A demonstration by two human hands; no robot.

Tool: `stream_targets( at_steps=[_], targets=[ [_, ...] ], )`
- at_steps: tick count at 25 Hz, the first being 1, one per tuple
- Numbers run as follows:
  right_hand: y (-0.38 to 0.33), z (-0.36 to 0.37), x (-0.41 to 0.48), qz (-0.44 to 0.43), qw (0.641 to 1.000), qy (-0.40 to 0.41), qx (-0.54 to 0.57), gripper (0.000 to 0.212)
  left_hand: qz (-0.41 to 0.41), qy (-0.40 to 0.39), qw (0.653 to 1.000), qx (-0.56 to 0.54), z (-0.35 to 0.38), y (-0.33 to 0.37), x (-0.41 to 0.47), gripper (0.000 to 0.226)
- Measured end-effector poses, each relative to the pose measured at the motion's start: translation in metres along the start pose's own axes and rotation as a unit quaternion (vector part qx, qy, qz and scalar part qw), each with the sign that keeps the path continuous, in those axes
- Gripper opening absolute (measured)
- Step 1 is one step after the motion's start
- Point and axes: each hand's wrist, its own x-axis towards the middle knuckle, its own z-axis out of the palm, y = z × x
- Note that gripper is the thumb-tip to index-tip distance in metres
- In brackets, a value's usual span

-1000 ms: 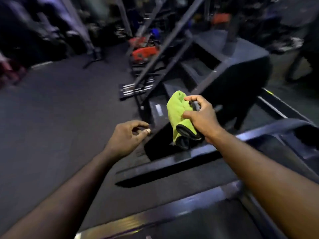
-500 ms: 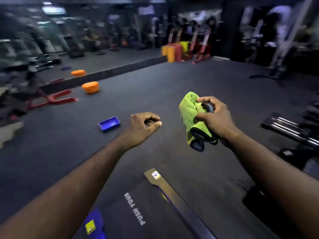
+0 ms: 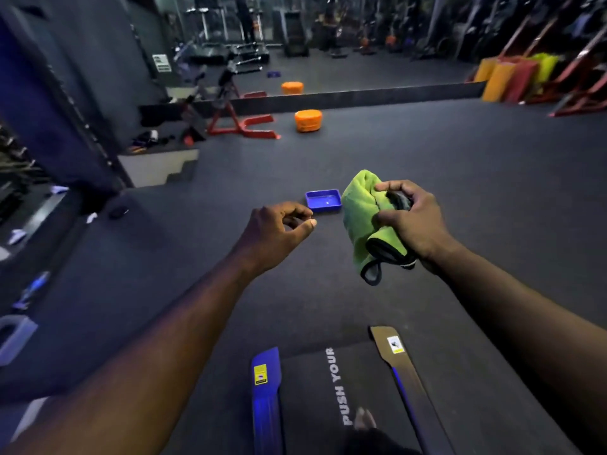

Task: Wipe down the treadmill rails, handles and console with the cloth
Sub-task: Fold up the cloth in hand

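Note:
My right hand (image 3: 410,221) grips a bunched lime-green cloth (image 3: 363,218) with a dark edge, held in the air at chest height. My left hand (image 3: 276,233) hovers just left of it with loosely curled fingers and holds nothing. Below, at the bottom of the view, lies the rear end of the treadmill: its black belt (image 3: 315,395) printed with "PUSH YOUR", a blue-lit left side rail (image 3: 266,389) and a dark right side rail (image 3: 400,372). The handles and console are out of view.
Dark rubber gym floor (image 3: 460,165) stretches ahead. A blue tray (image 3: 323,200) lies on it beyond my hands. Further off sit an orange block (image 3: 308,120) and a red stand (image 3: 243,124). A mirrored wall runs behind; racks stand at the left.
The view swung from the stair machine round to the open floor and the treadmill's rear end. Both hands keep their pose; the right hand still grips the cloth.

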Motion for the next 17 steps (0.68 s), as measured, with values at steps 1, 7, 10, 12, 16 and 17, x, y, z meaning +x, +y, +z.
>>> stream_targets(
  at_steps=[1,7,10,12,16,17],
  targets=[
    [0.001,0.017,0.022,0.000,1.000,-0.007,0.010,0.055,-0.011,0.003,1.000,-0.001,-0.003,-0.014,0.011,0.013],
    [0.040,0.094,0.161,-0.009,0.997,-0.054,0.056,0.054,-0.039,-0.002,0.999,0.033,0.014,-0.096,0.124,0.013],
    [0.058,0.105,0.248,0.004,0.996,-0.064,0.055,0.056,-0.060,-0.013,0.998,0.035,0.032,-0.121,0.208,0.014],
    [0.065,0.106,0.315,0.007,0.996,-0.071,0.052,0.052,-0.071,-0.033,0.996,0.053,0.045,-0.132,0.272,0.016],
    [0.074,0.106,0.420,0.002,0.997,-0.065,0.051,0.051,-0.062,-0.031,0.997,0.043,0.077,-0.151,0.379,0.016],
    [0.076,0.107,0.438,0.006,0.997,-0.065,0.052,0.052,-0.058,-0.032,0.997,0.036,0.081,-0.154,0.397,0.016]
  ],
)
